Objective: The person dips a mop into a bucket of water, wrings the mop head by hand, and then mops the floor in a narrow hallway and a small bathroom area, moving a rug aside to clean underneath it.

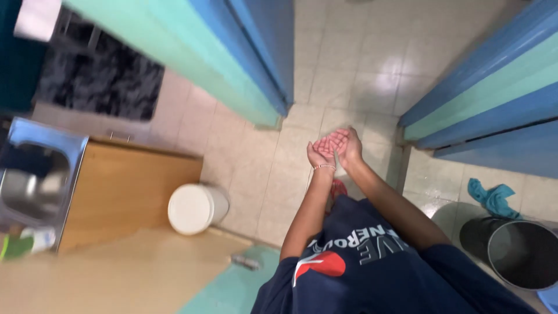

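Note:
My left hand [320, 152] and my right hand [347, 144] are held out in front of me above the beige tiled floor [349, 64]. They lie side by side, palms up, with their edges touching. The fingers are slightly curled and nothing lies in either palm. A thin bracelet [324, 167] circles my left wrist. My dark blue T-shirt [372, 267] fills the lower middle of the view, and a bit of red footwear [338, 187] shows below my arms.
A white round bin [197, 208] stands beside a wooden cabinet [128, 186] holding a steel sink [35, 180] at left. A dark metal bucket [523, 250] and a teal cloth [493, 196] are at right. Blue and green partitions [244, 58] [494, 93] flank the tiled passage. A dark mat [99, 75] lies upper left.

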